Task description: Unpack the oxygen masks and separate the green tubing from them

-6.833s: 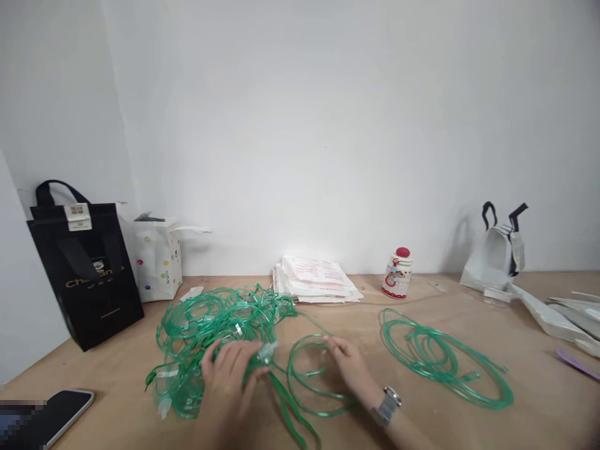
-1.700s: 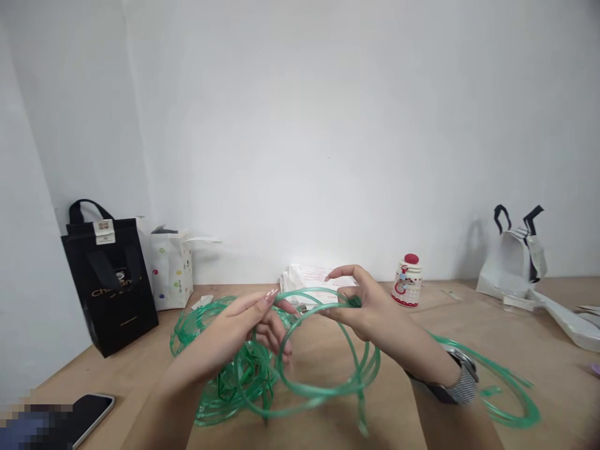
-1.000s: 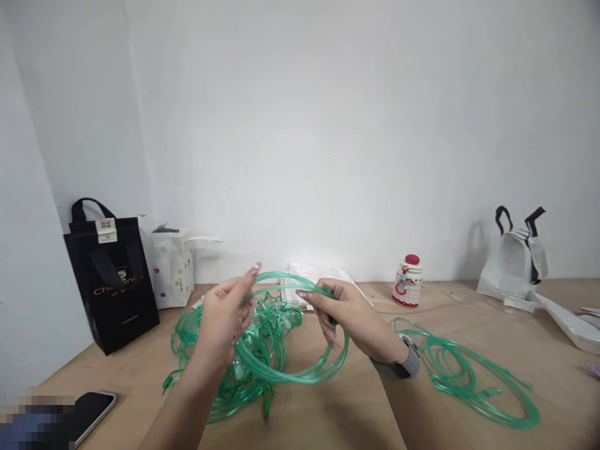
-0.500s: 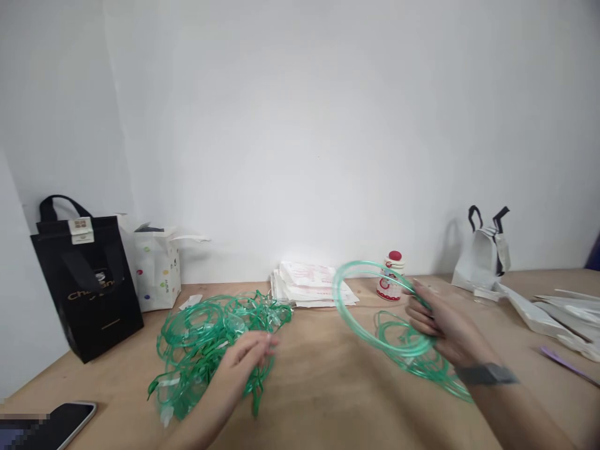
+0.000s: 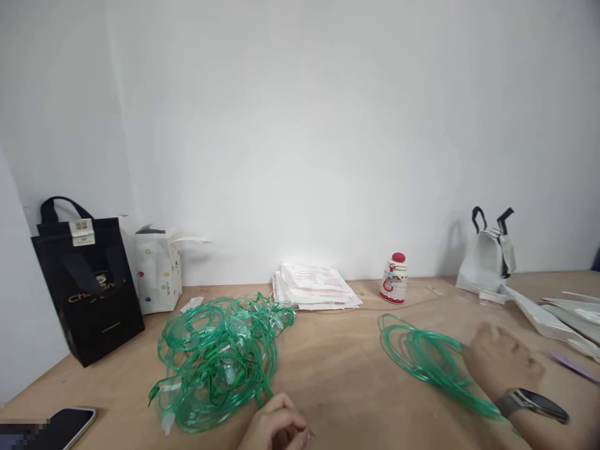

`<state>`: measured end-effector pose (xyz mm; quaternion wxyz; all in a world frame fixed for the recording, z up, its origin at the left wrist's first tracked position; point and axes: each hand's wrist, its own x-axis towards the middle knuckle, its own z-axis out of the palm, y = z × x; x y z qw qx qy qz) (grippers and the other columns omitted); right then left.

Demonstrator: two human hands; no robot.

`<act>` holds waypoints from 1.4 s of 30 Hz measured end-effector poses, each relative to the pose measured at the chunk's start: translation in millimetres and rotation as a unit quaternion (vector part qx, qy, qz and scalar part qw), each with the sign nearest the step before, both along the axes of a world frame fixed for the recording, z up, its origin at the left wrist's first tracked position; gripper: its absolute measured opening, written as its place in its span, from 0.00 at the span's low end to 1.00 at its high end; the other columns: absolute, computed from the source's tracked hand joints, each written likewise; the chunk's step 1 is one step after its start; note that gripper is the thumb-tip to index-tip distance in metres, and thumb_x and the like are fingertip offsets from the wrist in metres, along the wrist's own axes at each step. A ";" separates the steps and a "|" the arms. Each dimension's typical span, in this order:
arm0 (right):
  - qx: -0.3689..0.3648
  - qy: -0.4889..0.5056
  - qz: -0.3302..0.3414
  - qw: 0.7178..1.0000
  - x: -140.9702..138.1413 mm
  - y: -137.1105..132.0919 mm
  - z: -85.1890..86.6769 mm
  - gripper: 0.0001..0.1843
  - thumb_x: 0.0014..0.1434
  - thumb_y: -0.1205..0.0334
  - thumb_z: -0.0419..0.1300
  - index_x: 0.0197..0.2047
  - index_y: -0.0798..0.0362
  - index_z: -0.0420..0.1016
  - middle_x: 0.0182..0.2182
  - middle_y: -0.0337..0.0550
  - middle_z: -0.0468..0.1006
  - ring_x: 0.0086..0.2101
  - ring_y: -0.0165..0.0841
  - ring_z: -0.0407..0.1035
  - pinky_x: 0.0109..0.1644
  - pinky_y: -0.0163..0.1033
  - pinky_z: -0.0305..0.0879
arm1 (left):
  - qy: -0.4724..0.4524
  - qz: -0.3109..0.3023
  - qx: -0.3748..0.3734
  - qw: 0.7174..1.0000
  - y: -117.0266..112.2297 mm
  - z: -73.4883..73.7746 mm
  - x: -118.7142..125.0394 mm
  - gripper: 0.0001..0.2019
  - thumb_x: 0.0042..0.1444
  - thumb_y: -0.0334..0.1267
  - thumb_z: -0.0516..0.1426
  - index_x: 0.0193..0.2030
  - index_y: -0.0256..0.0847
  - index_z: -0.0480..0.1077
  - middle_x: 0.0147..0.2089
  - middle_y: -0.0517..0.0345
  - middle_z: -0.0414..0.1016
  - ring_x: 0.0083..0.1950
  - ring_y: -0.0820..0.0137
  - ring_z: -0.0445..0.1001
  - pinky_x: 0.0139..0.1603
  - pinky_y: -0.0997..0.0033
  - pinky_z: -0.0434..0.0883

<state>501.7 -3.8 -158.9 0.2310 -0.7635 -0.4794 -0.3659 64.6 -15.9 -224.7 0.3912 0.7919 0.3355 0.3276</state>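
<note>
A tangled pile of green tubing (image 5: 218, 365), with clear plastic pieces and green straps in it, lies on the left of the table. At its lower right edge is my left hand (image 5: 279, 425), fingers curled in and no held thing showing. A second, looser coil of green tubing (image 5: 429, 356) rests on the right side. My right hand (image 5: 504, 362), with a dark watch (image 5: 539, 405) on the wrist, is just right of this coil and overlaps its right edge. Motion blurs its fingers, so whether they grip anything cannot be made out.
White printed packets (image 5: 314, 287) are stacked by the wall, beside a red-topped jar (image 5: 394, 279). A black bag (image 5: 89, 287) and a dotted white bag (image 5: 158, 272) stand left, a phone (image 5: 60, 428) in front. White wrappers (image 5: 574, 315) and a purple strip (image 5: 572, 365) lie right.
The tubing loop that my right hand held up is now down on the right coil, and that hand has moved right and down. My left hand has drawn back from over the pile, toward me.
</note>
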 end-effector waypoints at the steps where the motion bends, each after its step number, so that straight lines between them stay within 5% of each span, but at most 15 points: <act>1: -0.003 -0.009 0.003 1.000 -22.1 6.3 3.7 0.19 0.56 0.65 0.49 0.45 0.66 0.72 0.41 0.77 0.70 0.39 0.57 0.68 0.34 0.55 0.60 | 0.012 0.000 0.029 0.999 -0.5 -3.9 1.0 0.12 0.56 0.44 0.53 0.34 0.41 0.75 0.33 0.56 0.65 0.25 0.78 0.63 0.24 0.80 0.60; 4: -0.061 -0.036 0.173 0.982 -101.1 33.6 11.5 0.19 0.57 0.67 0.48 0.51 0.65 0.67 0.46 0.69 0.70 0.47 0.51 0.65 0.46 0.52 0.61 | 0.061 0.002 0.150 0.987 -0.8 -9.6 0.8 0.08 0.55 0.35 0.52 0.34 0.42 0.74 0.33 0.57 0.65 0.28 0.76 0.66 0.27 0.79 0.62; 8: -0.200 -0.020 0.380 0.903 -201.0 77.1 2.9 0.26 0.55 0.76 0.45 0.57 0.57 0.61 0.56 0.57 0.64 0.54 0.42 0.58 0.55 0.49 0.56 | 0.128 0.029 0.229 0.964 -1.0 1.4 -8.9 0.09 0.49 0.30 0.54 0.36 0.42 0.72 0.37 0.55 0.65 0.31 0.73 0.68 0.31 0.77 0.65; 11: -0.244 -0.030 0.414 0.876 -251.4 105.0 -7.0 0.30 0.55 0.78 0.44 0.60 0.52 0.57 0.57 0.49 0.63 0.54 0.36 0.58 0.54 0.43 0.57 | 0.103 0.047 0.176 0.978 1.4 9.8 -20.1 0.09 0.53 0.31 0.52 0.38 0.41 0.71 0.37 0.56 0.63 0.30 0.75 0.68 0.30 0.78 0.65; 14: -0.280 -0.026 0.408 0.869 -278.9 123.8 -10.5 0.24 0.56 0.75 0.47 0.54 0.50 0.65 0.51 0.48 0.69 0.49 0.37 0.64 0.48 0.41 0.60 | 0.071 0.060 0.135 0.986 7.0 11.2 -28.1 0.10 0.57 0.34 0.49 0.40 0.41 0.70 0.35 0.57 0.61 0.29 0.75 0.66 0.28 0.79 0.64; 21: -0.324 -0.018 0.366 0.872 -286.7 125.7 -3.8 0.17 0.59 0.73 0.45 0.46 0.55 0.71 0.46 0.57 0.70 0.45 0.42 0.66 0.47 0.44 0.57 | 0.079 0.072 0.115 0.988 11.1 14.5 -28.5 0.10 0.56 0.32 0.50 0.41 0.39 0.70 0.36 0.56 0.62 0.34 0.73 0.67 0.35 0.77 0.66; 25: -0.347 0.002 0.344 0.873 -266.7 115.8 8.1 0.14 0.56 0.69 0.53 0.46 0.55 0.72 0.46 0.56 0.72 0.47 0.45 0.65 0.46 0.44 0.58 | 0.078 0.080 0.110 0.988 10.0 14.1 -28.2 0.10 0.56 0.31 0.49 0.41 0.40 0.70 0.37 0.57 0.62 0.34 0.73 0.67 0.35 0.76 0.66; 28: -0.386 0.042 0.327 0.861 -249.0 114.8 20.7 0.12 0.46 0.61 0.64 0.36 0.54 0.77 0.36 0.50 0.78 0.37 0.42 0.71 0.37 0.39 0.61 | 0.076 0.082 0.117 0.987 10.7 11.3 -28.6 0.10 0.56 0.32 0.49 0.41 0.41 0.69 0.37 0.57 0.63 0.34 0.73 0.67 0.36 0.76 0.66; 31: -0.381 0.075 0.334 0.859 -240.7 119.9 27.8 0.12 0.52 0.55 0.60 0.34 0.54 0.78 0.31 0.45 0.79 0.33 0.36 0.71 0.34 0.34 0.60 | 0.077 0.084 0.118 0.986 11.8 8.8 -28.3 0.09 0.57 0.32 0.49 0.40 0.41 0.69 0.36 0.57 0.63 0.34 0.73 0.67 0.36 0.76 0.66; 34: -0.330 0.085 0.335 0.879 -243.5 125.4 20.8 0.17 0.60 0.58 0.50 0.45 0.56 0.74 0.42 0.51 0.77 0.43 0.36 0.68 0.42 0.36 0.59 | 0.079 0.079 0.117 0.987 12.6 7.1 -27.8 0.10 0.57 0.32 0.48 0.42 0.41 0.69 0.37 0.57 0.63 0.35 0.73 0.67 0.37 0.76 0.66; 42: -0.294 0.030 0.359 0.885 -255.9 118.8 -11.1 0.19 0.53 0.63 0.57 0.50 0.45 0.71 0.47 0.48 0.71 0.48 0.42 0.60 0.51 0.46 0.51 | 0.095 0.072 0.129 0.984 13.4 8.3 -27.5 0.10 0.58 0.32 0.48 0.42 0.41 0.68 0.36 0.56 0.63 0.35 0.72 0.67 0.37 0.75 0.66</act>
